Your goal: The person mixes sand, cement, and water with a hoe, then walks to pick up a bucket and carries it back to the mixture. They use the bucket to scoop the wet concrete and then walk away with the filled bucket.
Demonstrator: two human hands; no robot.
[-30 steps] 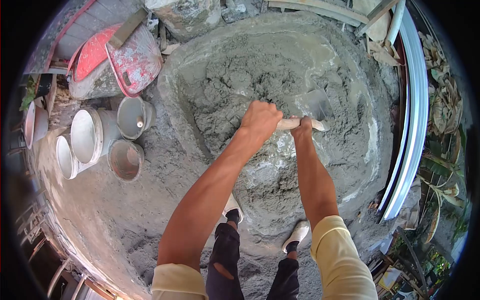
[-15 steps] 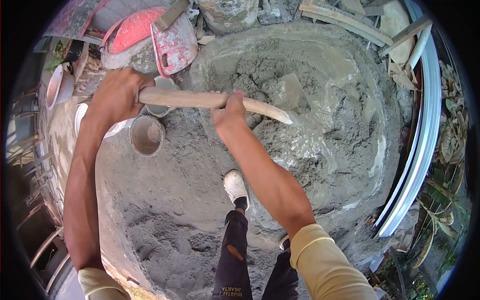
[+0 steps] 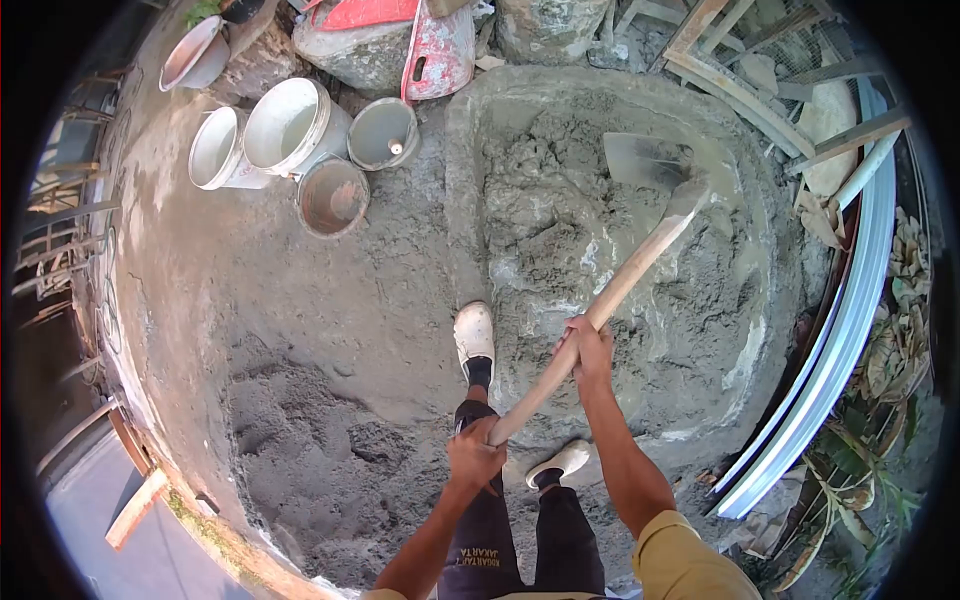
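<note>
Both my hands are wrapped round the wooden handle of a hoe. My left hand grips the butt end, close in front of my legs. Farther up the shaft, near its middle, sits my right hand, also closed. The hoe's flat metal blade is at the far side of a bed of wet grey mortar, its lower edge over the wet mix. The shaft runs slantwise from the blade back toward my body.
Several buckets stand at the upper left, beside a red-and-white plastic piece. A dry grey sand heap lies left of my feet. Along the right run metal sheets, with wooden frames behind. My shoes stand by the mortar's edge.
The hoe has swung from a raised, sideways position to a slant, its blade now farther away and right. Both hands have come down and closer to my body, still gripping the handle.
</note>
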